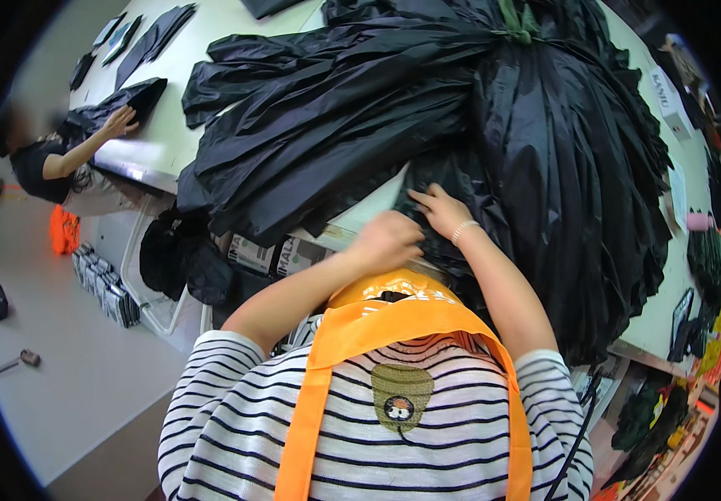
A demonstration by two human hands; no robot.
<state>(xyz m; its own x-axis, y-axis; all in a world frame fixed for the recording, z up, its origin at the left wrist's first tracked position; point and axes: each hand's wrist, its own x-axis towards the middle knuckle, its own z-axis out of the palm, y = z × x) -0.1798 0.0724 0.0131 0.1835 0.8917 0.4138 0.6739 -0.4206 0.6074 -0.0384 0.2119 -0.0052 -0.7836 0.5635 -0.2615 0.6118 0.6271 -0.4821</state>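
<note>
**Centre of the frame: two bare hands at the foot of a glossy black heap**

Straight to the black fabric (544, 159), heaped on the pale worktop (178, 138), from the upper middle down the right side of the frame, all long pleats, with a green tie (517, 32) around the gathers near the top. And what a sheen! Looks thin and limp, probably light layer by layer, though likely quite a load as one mass. Probably slippery too, judging by the gloss; hardly fragile, but prone to sliding and creasing.

Down to the centre now, to the right hand (447, 215), pale bracelet (463, 231) at the wrist: on the dark folds, fingers angled toward the upper left. Touching cloth, yes; a firm pinch, cannot tell. Just beside, lower and to the left, the left hand (387, 240), curled and smeared by blur, above the orange apron (394, 324). Clenched on an edge or on nothing? Cannot tell that grip either.

Where to take hold, then? Best, perhaps, at a loose edge near the centre, between thumb and finger, with a flat palm nearby against slippage. For the whole bundle, better the gathers by the green tie, plus an arm beneath the pleats at right.
</note>
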